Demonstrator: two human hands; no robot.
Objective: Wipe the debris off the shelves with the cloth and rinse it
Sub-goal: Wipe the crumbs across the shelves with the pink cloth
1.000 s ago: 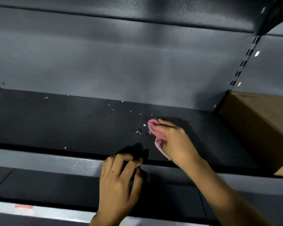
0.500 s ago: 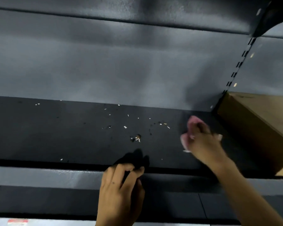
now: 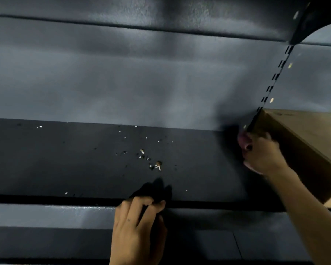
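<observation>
The dark shelf [image 3: 65, 159] carries scattered debris [image 3: 157, 165]: small white flecks and a few brown crumbs near its middle. My right hand [image 3: 262, 155] grips the pink cloth [image 3: 242, 139] at the shelf's far right, close to the back wall and against the cardboard box. Only a pink edge of the cloth shows past my fingers. My left hand [image 3: 138, 226] is cupped with curved fingers at the shelf's front lip, below the debris, and I see nothing in it.
A brown cardboard box [image 3: 304, 142] fills the right end of the shelf. A slotted upright [image 3: 271, 87] runs up the back wall beside it. Another shelf [image 3: 141, 12] hangs overhead, and a lower shelf [image 3: 46, 241] lies beneath.
My right hand has swept the cloth from the debris at the shelf's middle to the far right, beside the box. My left hand has stayed at the front lip.
</observation>
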